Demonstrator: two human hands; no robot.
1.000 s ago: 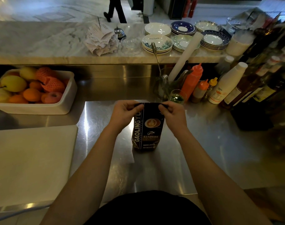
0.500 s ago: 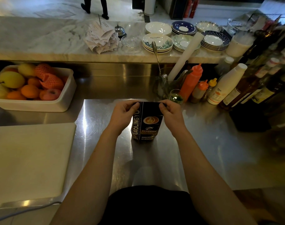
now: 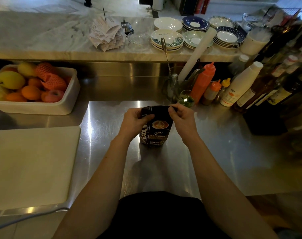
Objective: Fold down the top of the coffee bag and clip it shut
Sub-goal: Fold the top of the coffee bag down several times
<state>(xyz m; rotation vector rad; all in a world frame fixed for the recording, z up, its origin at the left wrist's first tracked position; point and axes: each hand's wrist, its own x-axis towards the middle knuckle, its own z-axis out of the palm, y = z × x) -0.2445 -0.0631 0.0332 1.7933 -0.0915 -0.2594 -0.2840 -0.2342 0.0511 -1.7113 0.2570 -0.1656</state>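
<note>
- Rolled lower since a moment ago: top edge of coffee bag (image 3: 156,128), now curled toward the body.
- Upright on steel counter (image 3: 215,144), long axis vertical, squarely between both wrists at equal reach.
- Clamped on upper left corner: left hand (image 3: 135,122), thumb across the front.
- Pinching upper right corner of the fold: right hand (image 3: 183,120), fingers curled over the rim.
- No clip visible anywhere; likely needing one hand freed while the other pins the fold.
- Farther back, well apart: green glass (image 3: 185,99), orange squeeze bottle (image 3: 203,81).

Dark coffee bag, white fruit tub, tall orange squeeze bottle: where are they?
Dark coffee bag (image 3: 156,133): head view, front label.
White fruit tub (image 3: 43,107): head view, near wall.
Tall orange squeeze bottle (image 3: 202,83): head view, body.
</note>
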